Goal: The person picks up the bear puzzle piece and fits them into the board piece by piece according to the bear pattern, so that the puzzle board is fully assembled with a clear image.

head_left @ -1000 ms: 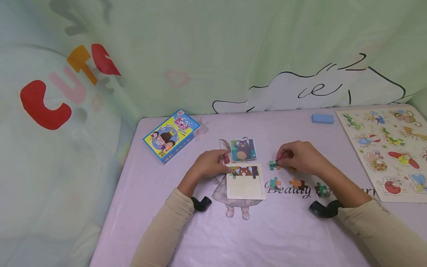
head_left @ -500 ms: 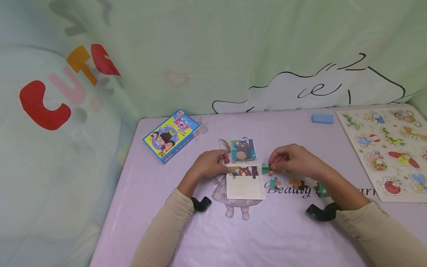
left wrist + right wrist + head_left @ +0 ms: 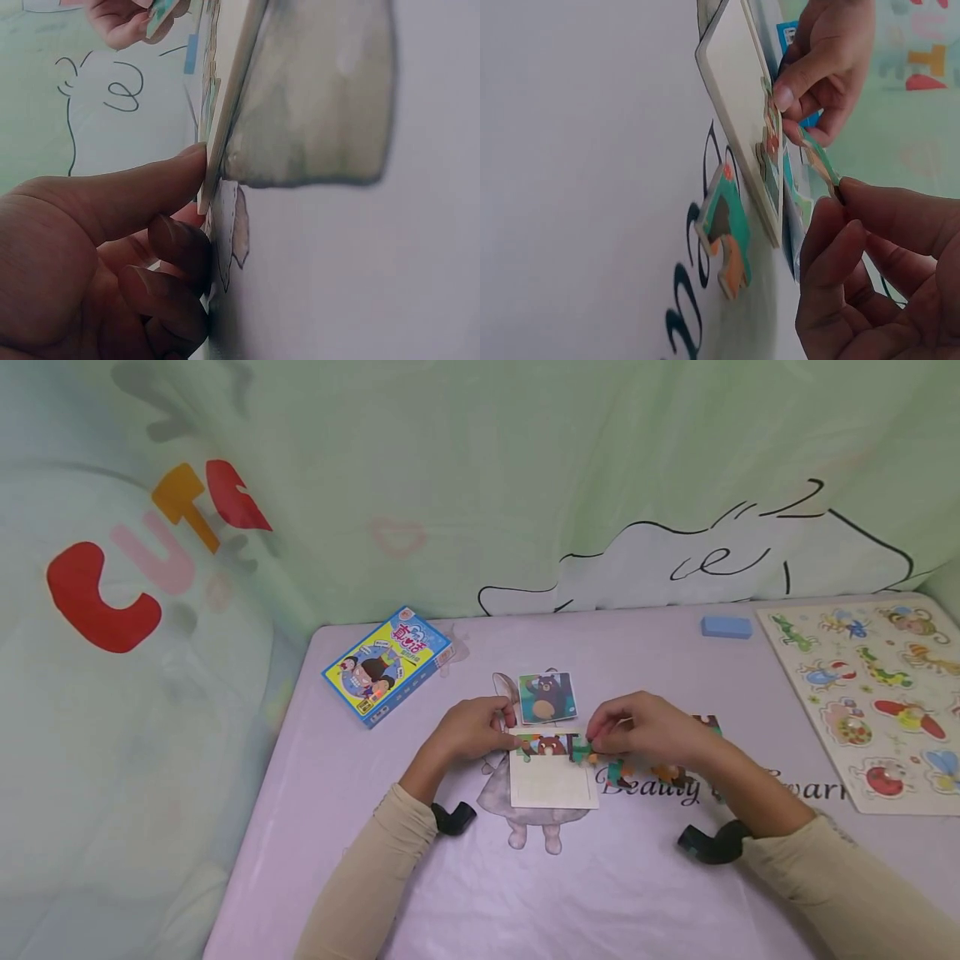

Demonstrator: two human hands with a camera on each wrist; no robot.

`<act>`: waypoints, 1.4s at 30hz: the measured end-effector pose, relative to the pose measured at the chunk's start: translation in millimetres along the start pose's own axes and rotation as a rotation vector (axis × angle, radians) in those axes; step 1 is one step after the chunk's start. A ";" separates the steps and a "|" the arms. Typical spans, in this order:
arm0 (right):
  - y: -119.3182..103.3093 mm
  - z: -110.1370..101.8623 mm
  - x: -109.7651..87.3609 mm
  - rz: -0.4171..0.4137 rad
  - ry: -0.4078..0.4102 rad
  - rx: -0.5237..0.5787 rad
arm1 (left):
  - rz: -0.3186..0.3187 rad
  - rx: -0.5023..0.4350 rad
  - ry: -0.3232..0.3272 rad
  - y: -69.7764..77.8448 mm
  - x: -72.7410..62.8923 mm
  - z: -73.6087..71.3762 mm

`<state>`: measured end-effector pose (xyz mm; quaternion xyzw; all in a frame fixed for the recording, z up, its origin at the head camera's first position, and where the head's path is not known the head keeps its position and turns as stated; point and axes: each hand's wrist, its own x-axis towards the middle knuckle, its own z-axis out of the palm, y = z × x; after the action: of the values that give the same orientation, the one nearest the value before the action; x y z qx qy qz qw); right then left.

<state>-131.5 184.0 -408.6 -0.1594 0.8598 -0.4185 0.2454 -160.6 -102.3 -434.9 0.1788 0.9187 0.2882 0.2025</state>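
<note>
A pale puzzle board point(image 3: 551, 787) lies on the table, with bear-picture pieces point(image 3: 550, 744) along its far edge. My left hand point(image 3: 472, 729) grips the board's far left corner, thumb on the edge and the other fingers bent beside it, as the left wrist view shows. Between thumb and forefinger my right hand point(image 3: 651, 732) pinches a green and orange puzzle piece point(image 3: 821, 161). That piece is held above the board's far right part. Loose puzzle pieces lie right of the board, the nearest a green and orange piece point(image 3: 731, 217); my right hand and forearm partly cover others.
A bear picture card point(image 3: 546, 697) lies just beyond the board. Farther left is a blue and yellow box point(image 3: 388, 666). At the right are a blue block point(image 3: 726, 627) and a large board with insect pictures point(image 3: 832, 727). A curtain point(image 3: 450, 485) hangs behind the table.
My right hand has carried the puzzle piece leftward from beside the loose pieces to over the board's far right part. My left hand has stayed at the board's corner.
</note>
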 end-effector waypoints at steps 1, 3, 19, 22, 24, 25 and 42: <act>-0.8 1.0 0.7 -0.004 -0.005 -0.002 | 0.001 0.000 0.000 -0.1 0.1 -0.1; -2.5 3.0 2.1 -0.010 -0.013 -0.002 | 0.003 0.003 0.000 -0.3 0.2 -0.1; -20.8 26.0 15.9 -0.058 -0.040 0.051 | -0.005 -0.003 -0.018 3.7 -0.5 -3.8; -23.2 30.8 18.9 -0.057 -0.034 0.059 | -0.007 -0.006 -0.014 4.0 -0.3 -3.7; -24.4 34.0 20.7 -0.050 -0.031 0.058 | -0.006 -0.003 -0.011 3.6 0.0 -3.3; -24.9 35.5 21.6 -0.050 -0.028 0.054 | -0.007 -0.003 -0.011 3.4 0.0 -3.1; -31.4 57.9 32.7 -0.036 0.075 -0.043 | 0.000 0.006 -0.014 1.2 -0.7 -3.2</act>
<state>-124.3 112.4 -423.6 -0.1645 0.8742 -0.4099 0.2018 -161.3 -103.1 -431.7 0.1813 0.9181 0.2842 0.2086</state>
